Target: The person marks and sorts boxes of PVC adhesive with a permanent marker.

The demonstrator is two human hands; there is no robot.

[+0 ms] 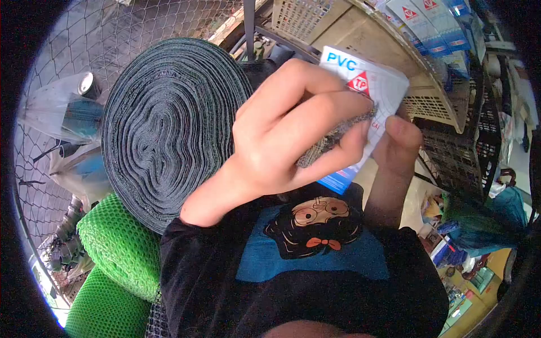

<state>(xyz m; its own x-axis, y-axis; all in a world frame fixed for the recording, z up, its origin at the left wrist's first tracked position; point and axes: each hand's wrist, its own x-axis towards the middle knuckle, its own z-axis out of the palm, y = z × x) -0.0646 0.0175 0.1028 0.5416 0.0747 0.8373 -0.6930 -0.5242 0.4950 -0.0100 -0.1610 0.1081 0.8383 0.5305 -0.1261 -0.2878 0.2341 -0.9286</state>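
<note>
My left hand (282,121) is closed around a crumpled grey-green cloth (329,143), pressed against the front of a white and blue PVC packet (389,84). A red triangle logo shows on the packet beside my left fingers. On the packet's right side, my right hand (397,141) grips it with the thumb in front; its other fingers are hidden behind the packet. The packet is tilted, upright in front of my chest.
A large dark mesh roll (163,129) stands at left, above green mesh rolls (121,242). Wire netting with hanging plastic bags (62,107) is beyond. Beige crates (366,34) and more blue-white packets (431,25) are at upper right, with a dark basket (468,146) below.
</note>
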